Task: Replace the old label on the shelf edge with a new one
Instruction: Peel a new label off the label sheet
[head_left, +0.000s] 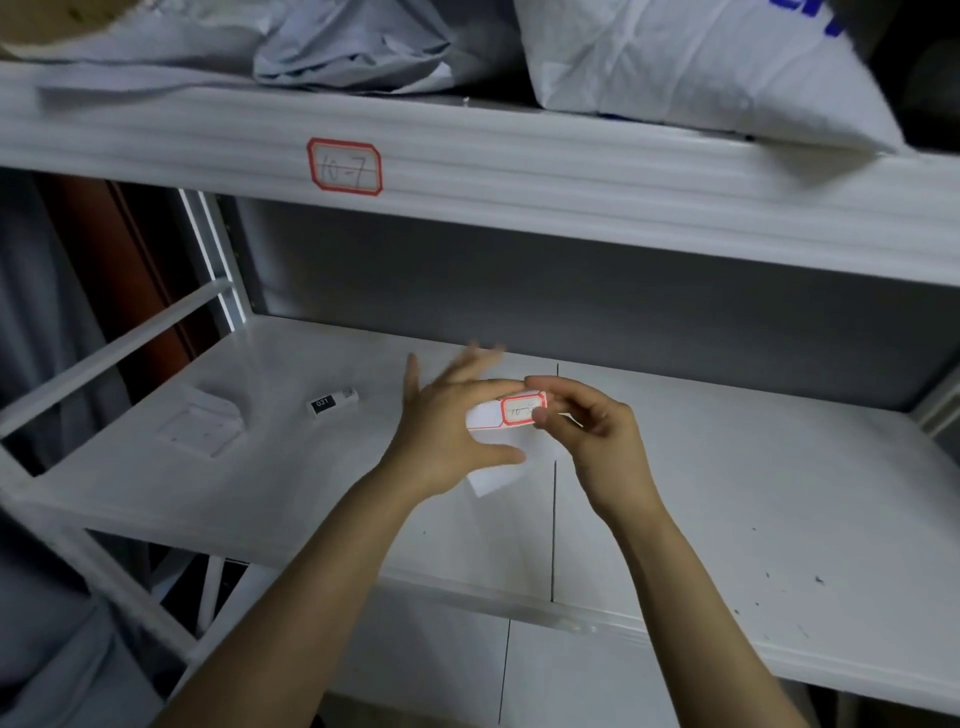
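New label (522, 409) in hand above the lower shelf (727, 493).
Old label (344, 166), marked 10-7, sticks on the upper shelf's front edge (571, 176), left of centre; my left hand (447, 431) spreads straight fingers against the backing sheet (493, 480); my right hand (587, 421) pinches the new label.

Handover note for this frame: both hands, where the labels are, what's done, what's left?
Left hand: fingers straight and blurred, against the white backing sheet.
Right hand: pinches the new label, red-bordered and written on, at that sheet.
Old label, "10-7", is stuck on the upper shelf edge.
Done: new label in hand.
Left: peel the old label off, stick the new one in its place.
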